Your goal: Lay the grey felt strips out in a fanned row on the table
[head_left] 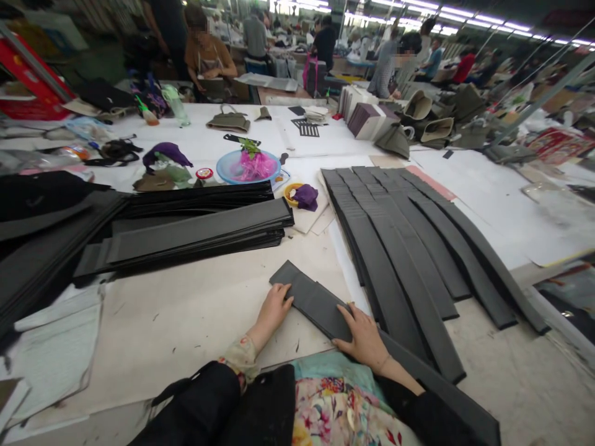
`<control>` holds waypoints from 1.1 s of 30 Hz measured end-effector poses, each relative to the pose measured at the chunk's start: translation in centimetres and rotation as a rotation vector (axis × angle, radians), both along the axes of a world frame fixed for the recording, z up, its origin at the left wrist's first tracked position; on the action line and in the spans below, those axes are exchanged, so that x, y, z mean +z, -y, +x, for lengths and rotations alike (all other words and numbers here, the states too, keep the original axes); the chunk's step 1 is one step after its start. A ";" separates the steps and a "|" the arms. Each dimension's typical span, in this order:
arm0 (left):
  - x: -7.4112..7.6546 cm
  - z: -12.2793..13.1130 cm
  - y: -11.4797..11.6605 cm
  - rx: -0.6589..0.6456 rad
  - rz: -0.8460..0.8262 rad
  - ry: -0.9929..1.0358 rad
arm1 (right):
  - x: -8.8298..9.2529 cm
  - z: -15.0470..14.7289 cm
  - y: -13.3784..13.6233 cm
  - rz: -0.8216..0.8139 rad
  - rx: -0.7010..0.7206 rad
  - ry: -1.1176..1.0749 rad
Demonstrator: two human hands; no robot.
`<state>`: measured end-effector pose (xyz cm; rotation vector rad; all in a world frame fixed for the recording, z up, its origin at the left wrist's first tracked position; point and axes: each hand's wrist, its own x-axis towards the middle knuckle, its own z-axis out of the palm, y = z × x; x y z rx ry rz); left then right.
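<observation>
A long dark grey fabric-like strip [320, 303] lies slantwise across the table in front of me, its near end running past my right forearm. My left hand [274, 306] holds the left edge close to the far end, fingers bent on top. Farther down the same strip, my right hand [365, 337] spans its width, with the thumb at the near edge and the fingers over the far edge. A second layer seems to show along the strip's top edge. Right of it, several rows of overlapping grey strips [400, 248] are fanned out.
Stacked dark strips [199, 232] lie at the left, beside paper sheets [60, 347]. Behind them are a blue plate [227, 168] with a pink bag [255, 166] and a yellow bowl [289, 195] with purple cloth. Bags [430, 121] stand back right; other people work beyond.
</observation>
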<state>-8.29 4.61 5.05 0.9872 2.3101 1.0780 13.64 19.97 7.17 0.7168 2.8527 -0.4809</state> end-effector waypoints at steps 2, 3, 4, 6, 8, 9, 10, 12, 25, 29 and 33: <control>-0.4 0.1 0.0 -0.009 -0.009 -0.004 | 0.0 -0.5 0.2 0.010 0.021 -0.007; -0.5 0.1 0.0 -0.012 -0.010 -0.006 | 0.1 -0.9 0.4 0.014 0.028 -0.012; -0.6 0.2 0.0 -0.013 -0.008 -0.001 | 0.2 -1.3 0.5 0.018 0.034 -0.016; -0.6 0.1 0.0 -0.006 0.000 0.016 | 0.6 -2.1 0.8 0.028 0.040 -0.015; -0.5 -0.1 -0.1 0.006 0.000 0.035 | 1.0 -2.9 0.9 0.040 0.043 -0.009; -0.4 -0.2 -0.2 0.013 -0.002 0.041 | 1.1 -3.2 1.0 0.047 0.043 -0.007; -0.4 -0.3 -0.2 0.019 -0.006 0.043 | 1.2 -3.4 1.0 0.055 0.042 -0.006; -0.2 -0.4 -0.4 0.036 -0.014 0.040 | 1.3 -3.8 1.1 0.067 0.039 -0.003; 0.8 -3.3 -3.3 0.121 -0.155 0.278 | 0.4 -4.3 1.3 0.041 0.022 -0.012; 2.4 -1.7 -3.0 0.102 -0.018 0.458 | 0.5 -4.0 0.9 -0.045 -0.001 -0.046; 4.7 0.1 -1.8 0.084 0.185 0.809 | 2.3 -3.3 -1.1 -0.290 -0.029 -0.175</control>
